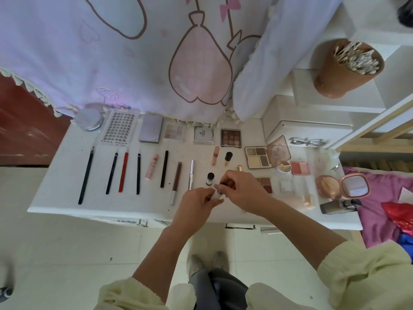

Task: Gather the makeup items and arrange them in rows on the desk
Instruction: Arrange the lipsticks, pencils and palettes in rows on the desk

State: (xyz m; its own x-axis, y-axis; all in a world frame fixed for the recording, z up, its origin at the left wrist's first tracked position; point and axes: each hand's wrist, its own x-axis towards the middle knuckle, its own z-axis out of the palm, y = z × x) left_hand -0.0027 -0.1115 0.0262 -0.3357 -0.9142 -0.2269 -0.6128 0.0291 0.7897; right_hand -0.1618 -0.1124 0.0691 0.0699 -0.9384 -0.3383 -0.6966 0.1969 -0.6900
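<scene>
While both forearms reach out over the front edge of the worktop (60,189), the head view shows the left grip (196,204) and the right grip (242,189) meeting on a small tube (216,194) (pale body, dark ribbed end). The left grip's fingers curl round the pale body and the right grip pinches the dark end, so the tube sits between the two, near the front edge. Just beyond the grips stands a dark-capped bottle (210,179). Left of the left grip, lying side by side and pointing away from the person, are a silver tube (191,174), a brown tube (176,182), a black stick (164,168), a pink tube (152,166) and four pencils (111,173), among them a red pencil (123,172). Farther beyond, under the curtain (134,63), runs a back row: round jar (89,119), lash tray (118,127), lilac compact (150,128), pale palette (174,132), clear compact (203,134), brown palette (230,137). Right of the right grip lie a reddish palette (266,184), partly hidden by it, an open four-pan palette (258,159), a blush pan (300,168) and, well apart, an open round compact (342,185).
</scene>
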